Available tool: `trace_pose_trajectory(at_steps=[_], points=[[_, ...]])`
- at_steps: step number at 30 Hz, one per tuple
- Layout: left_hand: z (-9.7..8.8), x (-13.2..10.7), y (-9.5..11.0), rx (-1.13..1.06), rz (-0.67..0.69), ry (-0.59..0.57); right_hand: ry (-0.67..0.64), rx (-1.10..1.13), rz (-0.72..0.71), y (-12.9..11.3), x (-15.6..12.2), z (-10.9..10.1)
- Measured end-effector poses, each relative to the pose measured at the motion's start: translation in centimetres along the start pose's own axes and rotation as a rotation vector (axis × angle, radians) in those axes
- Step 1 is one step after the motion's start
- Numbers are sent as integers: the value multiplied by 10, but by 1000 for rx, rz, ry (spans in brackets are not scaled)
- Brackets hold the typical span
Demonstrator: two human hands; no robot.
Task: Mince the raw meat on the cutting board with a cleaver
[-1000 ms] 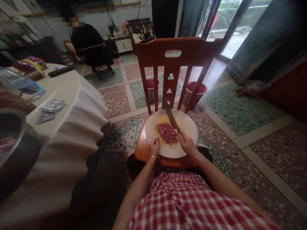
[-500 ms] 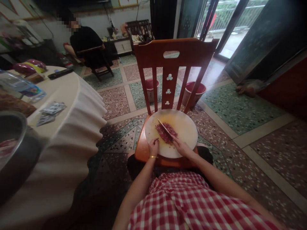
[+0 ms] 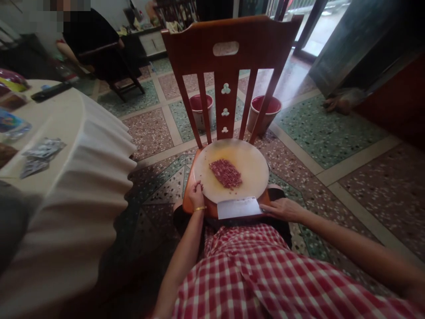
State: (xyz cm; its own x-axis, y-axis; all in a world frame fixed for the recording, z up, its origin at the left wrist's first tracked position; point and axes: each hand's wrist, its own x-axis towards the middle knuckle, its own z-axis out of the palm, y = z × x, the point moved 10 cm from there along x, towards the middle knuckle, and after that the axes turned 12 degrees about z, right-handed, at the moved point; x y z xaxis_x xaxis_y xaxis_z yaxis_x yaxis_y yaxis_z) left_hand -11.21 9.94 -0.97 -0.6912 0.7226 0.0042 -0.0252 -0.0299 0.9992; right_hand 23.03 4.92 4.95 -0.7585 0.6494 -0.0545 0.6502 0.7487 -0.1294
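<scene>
A round pale cutting board [image 3: 252,170] lies on the seat of a red wooden chair [image 3: 229,48] in front of me. A small heap of minced red meat [image 3: 226,173] sits at its middle. My left hand [image 3: 196,194] grips the board's near left edge, fingers curled on the rim. My right hand [image 3: 282,209] is closed on the handle of a cleaver [image 3: 239,208], whose broad blade lies flat across the board's near edge, pointing left. My lap shows red-and-white checked cloth.
A round table with a pleated white cloth [image 3: 83,177] stands at my left, with foil packets [image 3: 40,153] and a remote on it. Two red buckets [image 3: 262,113] stand on the terrazzo floor behind the chair. Another person sits on a chair [image 3: 99,57] at the far left.
My right hand has pulled the cleaver off the meat and back to the board's near edge, blade now flat. My left hand moved to the board's rim. The camera tilted down and closer.
</scene>
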Motion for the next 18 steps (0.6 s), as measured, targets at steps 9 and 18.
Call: trace_pose_trajectory(at_steps=[9,18], points=[[4,-16,-3,41,-1,-27,-112,65,-43,35,49,13],[3,-15,8,59,24,-48,-73,139,88,55,120,-20]])
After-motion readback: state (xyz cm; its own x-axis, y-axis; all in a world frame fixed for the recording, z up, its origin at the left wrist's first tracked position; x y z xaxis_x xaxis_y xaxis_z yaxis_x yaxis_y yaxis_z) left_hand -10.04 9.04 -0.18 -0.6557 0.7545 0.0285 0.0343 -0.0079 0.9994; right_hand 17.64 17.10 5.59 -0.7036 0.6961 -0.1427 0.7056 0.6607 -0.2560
